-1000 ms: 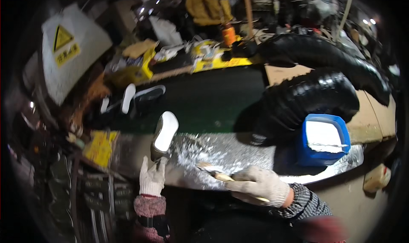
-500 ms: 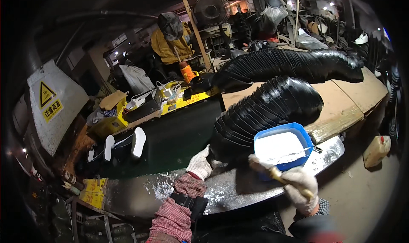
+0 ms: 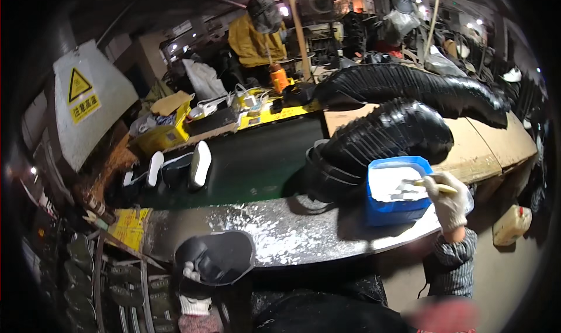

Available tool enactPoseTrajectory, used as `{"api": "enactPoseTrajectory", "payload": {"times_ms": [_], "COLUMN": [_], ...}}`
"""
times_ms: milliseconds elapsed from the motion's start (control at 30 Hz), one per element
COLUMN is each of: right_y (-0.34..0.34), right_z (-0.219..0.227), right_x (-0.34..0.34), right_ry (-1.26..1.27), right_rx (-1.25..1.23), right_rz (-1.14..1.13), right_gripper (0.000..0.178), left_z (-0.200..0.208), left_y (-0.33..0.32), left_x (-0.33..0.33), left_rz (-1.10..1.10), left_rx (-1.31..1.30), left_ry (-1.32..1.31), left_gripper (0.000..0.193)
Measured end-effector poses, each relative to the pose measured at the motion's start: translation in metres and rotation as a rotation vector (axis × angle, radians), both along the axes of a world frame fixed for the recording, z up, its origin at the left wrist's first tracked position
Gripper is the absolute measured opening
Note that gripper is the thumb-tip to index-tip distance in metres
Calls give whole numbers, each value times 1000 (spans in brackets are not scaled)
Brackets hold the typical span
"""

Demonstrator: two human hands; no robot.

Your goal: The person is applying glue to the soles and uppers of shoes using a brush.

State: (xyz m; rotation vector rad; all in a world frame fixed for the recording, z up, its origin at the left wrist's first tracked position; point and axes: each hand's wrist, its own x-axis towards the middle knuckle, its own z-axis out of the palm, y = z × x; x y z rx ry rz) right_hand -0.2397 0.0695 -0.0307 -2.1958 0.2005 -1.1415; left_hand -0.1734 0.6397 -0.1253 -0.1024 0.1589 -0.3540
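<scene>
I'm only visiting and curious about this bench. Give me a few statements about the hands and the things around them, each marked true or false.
1. The right hand holds a brush at the blue tub. True.
2. The stuff in the tub is black. False: it is white.
3. The left hand holds a dark piece. True.
4. Both hands are bare. False: both wear whitish gloves.
5. White flecks lie on the ledge. True.
6. The tub stands left of the white soles. False: it stands to their right.
</scene>
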Motion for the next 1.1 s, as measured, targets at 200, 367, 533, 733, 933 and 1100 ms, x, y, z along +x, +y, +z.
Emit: {"api": "enactPoseTrajectory", "payload": {"times_ms": [200, 367, 533, 733, 933, 1100], "right_y": [39, 185, 296, 266, 300, 379], "right_z": [-12, 5, 11, -64, -25, 16], "right_x": [-14, 50, 122, 123, 139, 115], "right_ry": [2, 31, -6, 412, 184, 24], "right_rx": [-224, 342, -176, 595, 510, -221], "right_rz": [-84, 571, 1103, 825, 765, 1290], "right_gripper": [14, 21, 25, 22, 21, 31], "left_z": [-32, -33, -37, -49, -62, -71], "left_y": [8, -22, -25, -12, -42, -69], "left_x": [-39, -27, -4, 9, 28, 43], "left_rz": [237, 120, 94, 483, 371, 523], "left_rx": [889, 1090, 1221, 1201, 1400, 1787], "left_ry": [-68, -128, -158, -253, -338, -401], "left_gripper": [38, 41, 36, 43, 39, 34]}}
